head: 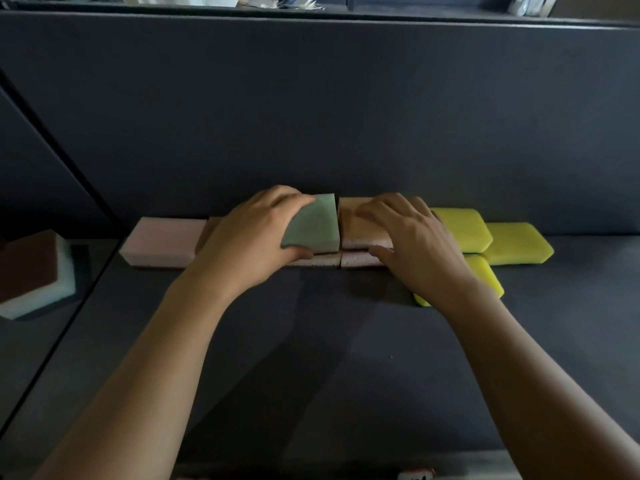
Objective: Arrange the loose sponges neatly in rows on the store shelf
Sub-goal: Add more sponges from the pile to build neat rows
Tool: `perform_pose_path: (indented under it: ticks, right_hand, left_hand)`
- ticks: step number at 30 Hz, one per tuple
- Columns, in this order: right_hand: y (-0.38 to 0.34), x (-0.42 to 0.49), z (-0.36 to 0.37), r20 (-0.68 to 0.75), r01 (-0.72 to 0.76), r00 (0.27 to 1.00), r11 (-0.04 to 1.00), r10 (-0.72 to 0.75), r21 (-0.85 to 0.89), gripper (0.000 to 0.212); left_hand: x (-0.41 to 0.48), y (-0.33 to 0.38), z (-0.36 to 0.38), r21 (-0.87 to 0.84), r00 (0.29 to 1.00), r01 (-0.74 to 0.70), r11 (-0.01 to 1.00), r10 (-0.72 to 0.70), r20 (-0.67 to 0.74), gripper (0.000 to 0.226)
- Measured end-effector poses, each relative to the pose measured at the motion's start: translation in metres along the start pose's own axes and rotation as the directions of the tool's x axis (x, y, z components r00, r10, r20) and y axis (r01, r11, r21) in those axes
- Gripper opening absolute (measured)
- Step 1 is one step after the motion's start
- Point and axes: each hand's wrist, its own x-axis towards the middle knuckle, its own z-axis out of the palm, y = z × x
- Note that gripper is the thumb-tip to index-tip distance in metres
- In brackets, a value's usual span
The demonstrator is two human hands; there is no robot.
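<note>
The green sponge [313, 223] sits tilted on top of a speckled pink sponge [322, 260] in the row at the back of the shelf [346, 358]. It is clamped in the left grip [249, 244], with fingers over its far edge and the thumb on its near edge. It looks to be mid-placement, not yet lying flat.

Just right of that grip, touching the green sponge's side, is a peach sponge [353, 220] stacked on another speckled one. The right grip [415, 244] lies spread across its top, fingers nearly flat and the thumb against the front of the stack. It presses the stack and does not close round it.

Left of the left grip lies a pale pink sponge [162, 242]. Beyond the right grip are three yellow sponges [464, 226], one partly under the wrist and out of line. Far left, past a dark divider [69, 174], sits a brown-and-white sponge [31, 271].

The main risk is that the green sponge goes down skewed or overhanging, because it is soft and held at an angle. Pushing it sideways could shove the peach stack off square if the right grip eases off. The right forearm could also drag the loose yellow sponge further out of line.
</note>
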Motion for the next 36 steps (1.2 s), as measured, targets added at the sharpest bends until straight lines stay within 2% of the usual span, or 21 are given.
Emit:
perform_pose_path:
  ticks: [6,12,17,28,33,36]
  right_hand:
    - [0.002,0.000,0.002,0.002,0.001,1.000,1.000,-0.001,-0.012,0.061]
    - [0.002,0.001,0.001,0.016,-0.007,1.000,1.000,0.007,-0.011,0.060]
    - [0.001,0.001,0.002,0.021,-0.019,1.000,1.000,0.020,-0.009,0.059]
    - [-0.001,-0.001,0.004,0.017,-0.025,1.000,1.000,0.025,-0.009,0.061]
    - [-0.010,0.003,-0.018,0.138,0.051,0.989,0.998,-0.045,-0.041,0.062]
    - [-0.039,0.009,-0.035,0.108,0.144,0.983,0.989,-0.146,0.029,0.055]
  left_hand:
    - [0.010,0.000,0.005,0.004,1.000,0.006,1.000,-0.006,-0.001,0.069]
    - [0.006,0.008,0.013,0.134,0.999,-0.003,0.991,0.007,-0.034,0.068]
    - [0.007,0.007,0.015,0.211,0.995,-0.033,0.977,0.052,-0.087,0.055]
    - [0.004,0.009,0.029,0.265,0.995,-0.004,0.964,0.030,-0.097,0.062]
    - [-0.020,0.017,0.019,0.250,0.980,0.102,0.963,-0.054,-0.190,0.062]
    - [-0.051,0.018,0.010,0.215,0.946,0.222,0.951,-0.156,-0.284,0.051]
